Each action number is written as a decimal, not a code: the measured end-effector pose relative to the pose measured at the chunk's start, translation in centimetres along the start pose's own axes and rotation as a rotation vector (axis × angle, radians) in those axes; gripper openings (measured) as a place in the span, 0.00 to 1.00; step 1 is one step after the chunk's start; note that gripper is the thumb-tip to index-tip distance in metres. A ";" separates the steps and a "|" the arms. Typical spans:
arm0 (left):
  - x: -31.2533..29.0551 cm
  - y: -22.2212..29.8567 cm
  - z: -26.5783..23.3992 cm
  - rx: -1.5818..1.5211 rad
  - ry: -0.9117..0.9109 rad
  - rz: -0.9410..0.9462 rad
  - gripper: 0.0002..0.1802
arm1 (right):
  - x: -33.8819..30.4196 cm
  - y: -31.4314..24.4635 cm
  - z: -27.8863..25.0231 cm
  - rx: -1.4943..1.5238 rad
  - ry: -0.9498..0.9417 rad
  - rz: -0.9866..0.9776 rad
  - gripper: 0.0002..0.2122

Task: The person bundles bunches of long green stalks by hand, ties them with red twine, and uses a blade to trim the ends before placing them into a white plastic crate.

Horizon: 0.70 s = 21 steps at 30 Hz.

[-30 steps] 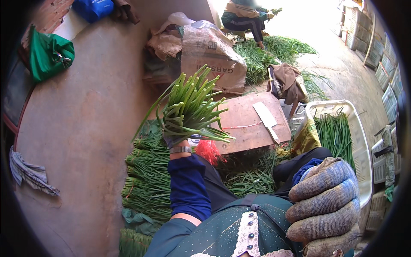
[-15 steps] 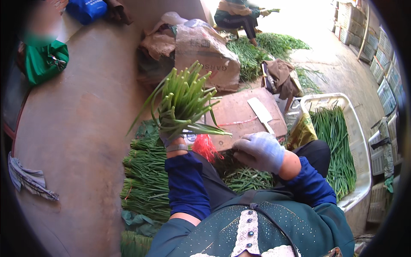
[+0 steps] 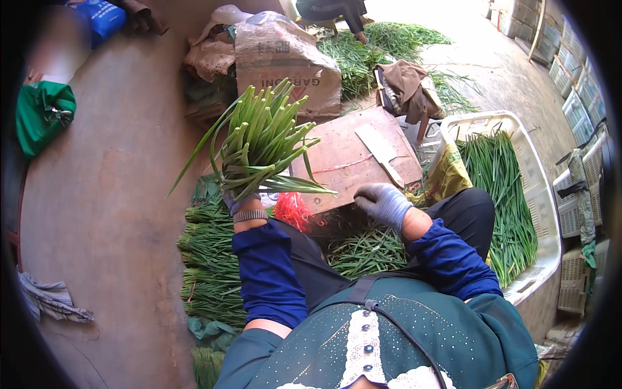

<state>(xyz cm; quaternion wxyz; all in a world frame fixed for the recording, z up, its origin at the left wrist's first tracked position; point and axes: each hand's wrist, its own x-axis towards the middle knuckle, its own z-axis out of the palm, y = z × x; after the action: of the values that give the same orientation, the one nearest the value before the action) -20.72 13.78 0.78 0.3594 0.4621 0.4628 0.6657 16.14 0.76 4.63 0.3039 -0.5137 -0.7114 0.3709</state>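
A bunch of green chives (image 3: 262, 146) stands upright in the middle of the view, its long axis running from the base at the person's grip up and away, the cut tips fanning toward the cardboard box beyond. A few loose blades droop to the left and right of the base. The left hand (image 3: 241, 198), gloved and with a metal watch band at the wrist, is closed tight around the base of the bunch. The right hand (image 3: 383, 202), in a pale grey glove, hangs loosely curled with fingers half bent, holding nothing; it hovers at the near edge of a brown board (image 3: 353, 159), and whether it touches the board cannot be told. Between the two hands lies a tuft of red ties (image 3: 293, 211).

On the board rests a flat cleaver (image 3: 381, 151), its blade pointing away to the left. Beyond the bunch sits a brown cardboard box (image 3: 285, 61) with printing on its side, wrapped partly in clear plastic. To the right a white plastic crate (image 3: 528, 188) holds more chives laid lengthwise. Tied bundles (image 3: 210, 259) are stacked on the ground below the left forearm. A green bag (image 3: 42, 113) lies far left on the concrete.
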 end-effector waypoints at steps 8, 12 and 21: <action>-0.3 -1.3 1.6 0.056 -0.017 -0.008 0.18 | -0.2 1.3 -0.7 -0.029 -0.429 0.207 0.17; 0.3 -1.6 3.7 0.190 -0.057 0.063 0.17 | -0.5 2.2 1.3 -0.528 -0.307 0.193 0.41; 0.8 -4.9 6.4 0.869 -0.175 0.224 0.18 | 4.4 5.5 4.8 -0.258 0.124 0.063 0.52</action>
<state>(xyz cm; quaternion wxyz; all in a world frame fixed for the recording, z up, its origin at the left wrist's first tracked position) -14.63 17.91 -2.70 0.0955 0.6719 0.6142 0.4028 13.78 5.07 -2.33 0.2669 -0.5927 -0.7164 0.2534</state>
